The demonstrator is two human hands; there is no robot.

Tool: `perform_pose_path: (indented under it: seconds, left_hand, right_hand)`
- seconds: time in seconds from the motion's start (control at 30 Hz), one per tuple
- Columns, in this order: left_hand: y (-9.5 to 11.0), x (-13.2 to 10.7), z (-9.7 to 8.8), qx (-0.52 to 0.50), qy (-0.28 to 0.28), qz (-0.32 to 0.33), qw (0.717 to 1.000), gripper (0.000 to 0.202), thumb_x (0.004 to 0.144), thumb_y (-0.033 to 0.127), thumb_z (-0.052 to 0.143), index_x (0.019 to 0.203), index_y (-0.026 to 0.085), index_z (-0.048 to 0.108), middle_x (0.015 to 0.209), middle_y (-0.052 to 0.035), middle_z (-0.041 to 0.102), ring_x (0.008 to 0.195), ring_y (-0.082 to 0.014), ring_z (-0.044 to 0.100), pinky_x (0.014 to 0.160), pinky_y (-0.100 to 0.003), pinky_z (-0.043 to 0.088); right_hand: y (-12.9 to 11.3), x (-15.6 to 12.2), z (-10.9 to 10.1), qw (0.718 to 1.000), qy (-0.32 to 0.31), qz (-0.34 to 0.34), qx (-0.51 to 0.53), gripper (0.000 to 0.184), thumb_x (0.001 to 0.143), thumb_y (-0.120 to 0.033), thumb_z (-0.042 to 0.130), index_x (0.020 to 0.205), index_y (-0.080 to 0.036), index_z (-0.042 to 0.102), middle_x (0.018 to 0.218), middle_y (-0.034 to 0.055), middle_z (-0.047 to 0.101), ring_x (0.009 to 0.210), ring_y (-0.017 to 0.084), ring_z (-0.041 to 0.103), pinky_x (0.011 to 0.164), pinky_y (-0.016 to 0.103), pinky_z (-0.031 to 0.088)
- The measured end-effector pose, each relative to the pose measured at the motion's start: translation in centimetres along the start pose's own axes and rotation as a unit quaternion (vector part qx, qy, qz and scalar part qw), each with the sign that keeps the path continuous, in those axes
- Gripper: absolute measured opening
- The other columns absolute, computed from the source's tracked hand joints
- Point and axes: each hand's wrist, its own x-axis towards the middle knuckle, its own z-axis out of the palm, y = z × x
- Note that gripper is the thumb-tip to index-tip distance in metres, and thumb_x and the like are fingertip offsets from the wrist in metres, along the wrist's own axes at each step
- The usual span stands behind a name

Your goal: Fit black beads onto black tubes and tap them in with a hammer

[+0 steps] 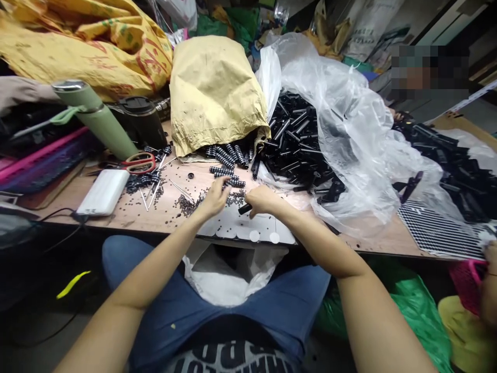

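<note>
My right hand [262, 201] is closed around a short black tube [244, 209], whose end sticks out to the left below the fingers. My left hand [216, 197] has its fingers curved and slightly apart, at the near side of several black-and-white patterned tubes [237, 183]. Whether its fingertips touch them is too small to tell. Tiny dark round pieces [188, 205] are scattered on the table around the left hand. Under both hands lies a pale sheet [225, 223] with two white discs [264, 237] at its front edge.
A paper sack [217, 88] spills patterned tubes. Right of it, black tubes [291, 140] fill a clear plastic bag [349, 114]. At left are scissors [142, 162], thin metal rods [153, 196], a white box [104, 191] and a green bottle [97, 119]. Another person's arm shows at far right.
</note>
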Motion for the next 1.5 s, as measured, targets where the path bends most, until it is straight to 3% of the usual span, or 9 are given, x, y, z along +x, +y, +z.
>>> perform_pose_path:
  seconds: [0.17,0.3,0.4,0.7,0.83,1.03,1.2,1.3,1.5]
  left_hand:
    - [0.9,-3.0,2.3,-0.199,-0.129,-0.102,0.966,0.03,0.072,0.038,0.072,0.083,0.012,0.065,0.059,0.0014,0.054,0.053,-0.0111,0.048,0.052,-0.022,0.038]
    - [0.4,-3.5,3.3,-0.259,-0.039,-0.14,0.955,0.03,0.064,0.036,0.077,0.076,0.013,0.062,0.055,0.0044,0.053,0.047,-0.0078,0.042,0.047,-0.02,0.033]
    - [0.6,-4.0,4.4,-0.276,-0.027,-0.134,0.952,0.03,0.065,0.037,0.075,0.075,0.012,0.062,0.059,0.0022,0.056,0.05,-0.008,0.045,0.047,-0.02,0.035]
    - [0.1,-4.7,4.9,-0.315,-0.006,-0.122,0.941,0.045,0.083,0.053,0.056,0.106,0.015,0.062,0.063,0.0033,0.05,0.042,-0.0063,0.04,0.038,-0.019,0.031]
    - [0.5,-4.8,5.0,-0.3,-0.001,-0.097,0.949,0.045,0.085,0.05,0.057,0.112,0.015,0.062,0.054,0.0063,0.043,0.04,-0.006,0.037,0.04,-0.019,0.031]
    - [1.3,-5.3,4.8,-0.329,0.002,-0.142,0.934,0.053,0.086,0.049,0.055,0.129,0.018,0.056,0.053,0.0067,0.043,0.038,-0.0054,0.035,0.036,-0.017,0.026]
    - [3.1,-5.5,4.1,-0.45,-0.021,-0.247,0.858,0.051,0.085,0.043,0.052,0.126,0.012,0.057,0.057,0.003,0.052,0.04,-0.0084,0.046,0.036,-0.019,0.035]
    - [4.2,-5.6,4.3,-0.48,-0.01,-0.265,0.836,0.046,0.081,0.042,0.057,0.116,0.012,0.06,0.06,0.0026,0.056,0.041,-0.0105,0.052,0.04,-0.022,0.044]
    - [5.5,-5.7,4.6,-0.477,-0.005,-0.289,0.83,0.036,0.078,0.043,0.061,0.098,0.014,0.058,0.057,0.003,0.054,0.039,-0.0128,0.056,0.039,-0.024,0.047]
  right_hand:
    - [0.1,-0.7,0.8,0.988,0.152,0.012,0.023,0.037,0.074,-0.035,0.076,0.103,-0.015,0.067,0.101,0.0133,0.069,0.098,0.03,0.061,0.088,0.038,0.038]
    - [-0.8,-1.9,3.1,0.948,0.284,0.106,0.095,0.101,0.062,-0.051,0.08,0.144,-0.017,0.032,0.148,0.02,0.033,0.134,0.038,0.031,0.108,0.053,0.021]
    - [-2.5,-2.3,4.8,0.924,0.311,0.159,0.156,0.108,0.065,-0.05,0.075,0.149,-0.015,0.017,0.15,0.0209,0.026,0.134,0.038,0.029,0.108,0.051,0.024]
    - [-2.8,-3.6,9.0,0.924,0.206,0.234,0.223,0.111,0.063,-0.053,0.072,0.149,-0.008,0.019,0.146,0.0219,0.031,0.133,0.037,0.03,0.108,0.049,0.026]
    - [-3.3,-4.4,10.0,0.932,0.18,0.242,0.201,0.092,0.071,-0.061,0.065,0.144,-0.015,0.034,0.15,0.0203,0.028,0.136,0.037,0.027,0.109,0.051,0.023]
    - [-4.8,-4.8,10.1,0.877,0.2,0.347,0.267,0.092,0.066,-0.065,0.07,0.141,-0.02,0.041,0.141,0.0211,0.037,0.129,0.042,0.035,0.104,0.057,0.029]
    - [-5.2,-5.2,9.6,0.82,0.342,0.106,0.447,0.12,0.061,-0.05,0.08,0.152,-0.019,0.009,0.151,0.0182,0.024,0.14,0.031,0.026,0.111,0.046,0.032]
    - [-5.6,-5.1,9.0,0.787,0.386,-0.018,0.482,0.118,0.06,-0.052,0.081,0.15,-0.02,0.012,0.151,0.0179,0.024,0.141,0.03,0.025,0.112,0.045,0.033]
    - [-6.1,-4.5,8.8,0.789,0.377,-0.041,0.484,0.114,0.057,-0.04,0.084,0.147,-0.021,0.017,0.15,0.0169,0.027,0.141,0.03,0.027,0.114,0.046,0.03]
